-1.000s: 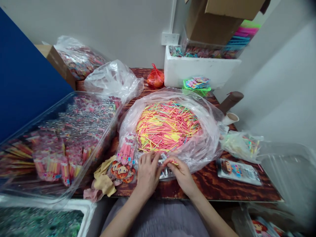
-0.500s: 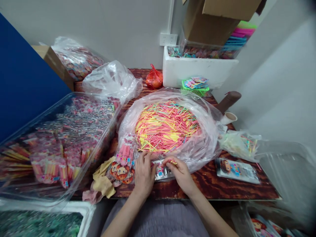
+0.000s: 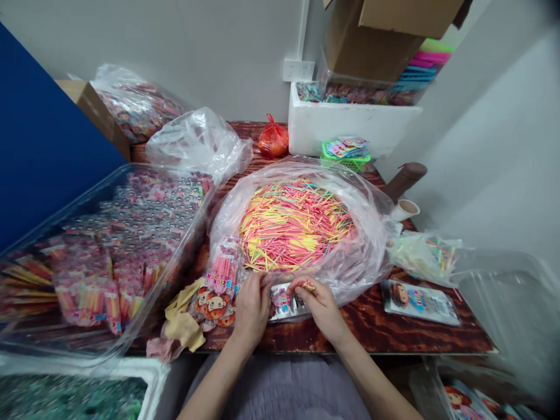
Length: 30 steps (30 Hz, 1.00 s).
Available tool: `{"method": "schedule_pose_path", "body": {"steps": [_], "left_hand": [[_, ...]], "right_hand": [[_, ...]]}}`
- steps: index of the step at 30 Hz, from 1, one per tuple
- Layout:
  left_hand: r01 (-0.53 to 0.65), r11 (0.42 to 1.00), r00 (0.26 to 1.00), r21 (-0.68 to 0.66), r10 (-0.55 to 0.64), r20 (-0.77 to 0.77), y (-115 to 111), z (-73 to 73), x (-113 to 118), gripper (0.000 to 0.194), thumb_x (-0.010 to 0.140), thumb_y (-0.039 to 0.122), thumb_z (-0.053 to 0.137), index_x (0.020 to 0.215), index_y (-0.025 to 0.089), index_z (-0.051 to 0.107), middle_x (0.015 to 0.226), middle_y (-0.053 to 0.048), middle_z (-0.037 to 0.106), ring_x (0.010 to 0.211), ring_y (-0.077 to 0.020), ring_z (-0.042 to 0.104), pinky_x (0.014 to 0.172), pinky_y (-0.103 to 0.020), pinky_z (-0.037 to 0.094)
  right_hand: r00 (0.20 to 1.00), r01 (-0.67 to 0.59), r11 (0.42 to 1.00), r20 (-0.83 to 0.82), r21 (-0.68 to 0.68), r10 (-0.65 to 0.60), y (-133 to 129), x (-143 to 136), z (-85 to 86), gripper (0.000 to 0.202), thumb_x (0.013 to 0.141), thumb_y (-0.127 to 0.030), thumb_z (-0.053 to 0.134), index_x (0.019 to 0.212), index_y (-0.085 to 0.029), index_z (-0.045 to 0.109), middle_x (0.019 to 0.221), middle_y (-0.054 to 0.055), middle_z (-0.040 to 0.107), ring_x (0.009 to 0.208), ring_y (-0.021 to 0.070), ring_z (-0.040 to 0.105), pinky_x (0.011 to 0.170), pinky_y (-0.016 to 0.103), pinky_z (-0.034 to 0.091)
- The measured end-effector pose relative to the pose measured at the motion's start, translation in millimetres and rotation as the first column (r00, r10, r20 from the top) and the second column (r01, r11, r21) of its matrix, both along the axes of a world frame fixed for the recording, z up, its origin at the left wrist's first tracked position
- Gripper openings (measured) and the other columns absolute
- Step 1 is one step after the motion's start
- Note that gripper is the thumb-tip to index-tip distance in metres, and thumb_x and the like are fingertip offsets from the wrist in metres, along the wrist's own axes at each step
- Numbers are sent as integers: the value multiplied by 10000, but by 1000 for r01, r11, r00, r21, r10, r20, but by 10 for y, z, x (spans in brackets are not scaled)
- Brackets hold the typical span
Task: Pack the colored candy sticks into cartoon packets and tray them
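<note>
My right hand point(image 3: 319, 303) is closed around a small bundle of thin coloured sticks point(image 3: 307, 284), their ends showing past the fingers. Below those fingertips lies a flat printed plastic bag point(image 3: 280, 298) at the near side of the stick pile. At its left, my left hand point(image 3: 251, 309) has its fingers bent and drawn together; what they pinch, if anything, is hidden. Beyond both hands, loose pink and yellow sticks point(image 3: 293, 224) fill a wide clear plastic bag point(image 3: 367, 256). Filled stick packets point(image 3: 224, 274) and printed bags with a cartoon face point(image 3: 214, 303) lie beside my left hand.
A clear tub point(image 3: 175, 265) of filled packets takes up the left. On the right lie a stack of printed bags point(image 3: 420, 302), a paper cup point(image 3: 405, 209) and a brown bottle point(image 3: 406, 179). A white foam box point(image 3: 354, 125) and green basket point(image 3: 350, 161) stand behind.
My left hand has shifted slightly left and its fingers have drawn closer together, uncovering more of the flat printed bag. My right hand stays almost in place with the sticks.
</note>
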<state>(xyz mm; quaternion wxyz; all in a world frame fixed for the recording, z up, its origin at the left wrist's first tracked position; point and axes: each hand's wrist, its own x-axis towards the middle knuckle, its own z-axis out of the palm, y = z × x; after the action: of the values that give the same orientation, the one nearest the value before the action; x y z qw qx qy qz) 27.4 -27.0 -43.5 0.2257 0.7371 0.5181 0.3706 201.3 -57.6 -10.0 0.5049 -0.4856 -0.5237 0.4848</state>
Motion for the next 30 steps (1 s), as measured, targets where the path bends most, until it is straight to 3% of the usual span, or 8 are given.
{"method": "schedule_pose_path", "body": {"steps": [3, 8, 13, 17, 20, 26, 30], "left_hand": [[-28, 999, 999, 16, 27, 34, -22, -41, -26, 119, 942, 244, 474, 937, 190, 580, 826, -38, 624, 775, -188, 610, 693, -288, 450], [3, 1000, 1000, 10, -2, -29, 13, -65, -79, 207, 941, 243, 466, 764, 186, 558, 705, -15, 572, 660, -165, 550, 622, -268, 387], [64, 992, 987, -113, -46, 155, 101, 31, -135, 163, 934, 244, 479, 934, 199, 636, 878, -34, 652, 836, -175, 601, 761, -279, 426], [73, 942, 871, -328, 100, 481, 195, 159, -229, 164, 884, 308, 560, 1004, 223, 634, 959, -19, 658, 903, -170, 599, 802, -265, 441], [74, 906, 753, -416, 223, 619, 269, 269, -292, 162, 862, 362, 586, 932, 217, 609, 829, 18, 624, 784, -135, 573, 728, -226, 438], [14, 916, 707, -400, 274, 652, 389, 381, -303, 225, 809, 398, 642, 863, 203, 543, 692, 56, 534, 609, -99, 482, 589, -195, 387], [-82, 931, 804, -355, 273, 528, 401, 376, -320, 290, 856, 426, 573, 706, 184, 517, 622, 47, 480, 583, -104, 431, 555, -206, 345]], "right_hand": [[1000, 16, 1000, -3, -15, -16, -10, 3, -19, 143, 918, -262, 548, 870, -228, 678, 821, 1, 659, 816, 164, 606, 764, 253, 436], [999, 22, 999, -48, -48, -24, -13, 0, -50, 133, 909, -268, 555, 860, -222, 670, 808, 1, 667, 805, 163, 618, 766, 257, 445], [996, 32, 995, -79, -91, -39, -1, 0, -93, 124, 902, -293, 569, 864, -217, 660, 810, 3, 670, 811, 168, 625, 767, 264, 452], [996, 41, 995, -75, -88, -47, 8, 0, -100, 121, 901, -291, 571, 869, -215, 659, 813, 2, 666, 811, 166, 620, 772, 263, 447], [997, 38, 996, -64, -77, -43, 25, -7, -75, 129, 901, -284, 566, 852, -210, 660, 810, 3, 662, 808, 164, 622, 769, 258, 451], [998, 26, 1000, 62, 1, -26, 85, -27, 19, 177, 921, -302, 539, 871, -216, 685, 835, 16, 664, 838, 183, 609, 781, 276, 441], [994, -4, 999, 108, 44, -1, 126, -47, 91, 211, 941, -326, 511, 917, -234, 699, 869, 28, 667, 866, 197, 607, 810, 295, 436]]}}
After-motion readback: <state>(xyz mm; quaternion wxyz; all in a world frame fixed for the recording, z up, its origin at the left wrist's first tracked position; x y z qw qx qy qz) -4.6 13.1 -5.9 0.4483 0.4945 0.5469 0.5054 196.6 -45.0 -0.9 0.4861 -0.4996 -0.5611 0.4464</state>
